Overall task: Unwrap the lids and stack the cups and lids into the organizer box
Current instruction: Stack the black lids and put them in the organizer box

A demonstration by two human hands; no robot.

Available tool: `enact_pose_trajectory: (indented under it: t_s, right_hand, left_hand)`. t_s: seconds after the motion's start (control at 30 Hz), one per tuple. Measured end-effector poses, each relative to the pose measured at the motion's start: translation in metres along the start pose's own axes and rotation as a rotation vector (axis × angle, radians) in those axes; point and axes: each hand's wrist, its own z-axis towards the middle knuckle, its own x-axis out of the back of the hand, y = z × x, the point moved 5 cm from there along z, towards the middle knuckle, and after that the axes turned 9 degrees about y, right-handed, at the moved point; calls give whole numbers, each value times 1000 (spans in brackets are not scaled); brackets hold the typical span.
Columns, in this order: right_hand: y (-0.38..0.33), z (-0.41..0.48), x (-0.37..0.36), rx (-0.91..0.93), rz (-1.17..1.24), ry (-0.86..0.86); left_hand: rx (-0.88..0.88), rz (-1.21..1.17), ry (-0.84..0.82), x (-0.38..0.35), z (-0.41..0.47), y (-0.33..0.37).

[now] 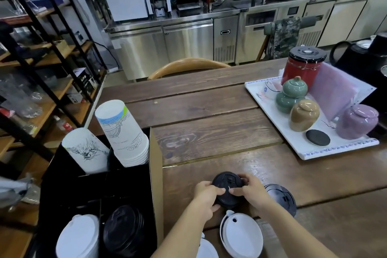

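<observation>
The desk (219,132) carries the black organizer box (94,192) at its left edge, with two stacks of paper cups (123,132) upside down in the far compartments. Just right of the box, the left hand (206,197) and right hand (250,191) both grip a stack of black lids (227,186) between them. More lids (240,234), white, lie nearer than that stack.

two cup stacks (123,132), four ceramic jars (304,114), two hands (206,197)

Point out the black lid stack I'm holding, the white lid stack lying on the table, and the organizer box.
black lid stack (227,182): head view, top face of the uppermost lid.
white lid stack (243,236): head view, flat top of the front lid.
organizer box (156,174): head view, right cardboard wall.
</observation>
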Motion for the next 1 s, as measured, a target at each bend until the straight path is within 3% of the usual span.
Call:
enact_pose_trajectory:
  t_s: [0.37, 1.0]
  right_hand:
    - [-17, -4, -4, 71, 146, -88]
    - [-3, -28, 51, 89, 258, 37]
  left_hand:
    - [-79, -117, -34, 15, -6, 14]
    - [-147, -26, -157, -28, -35, 5]
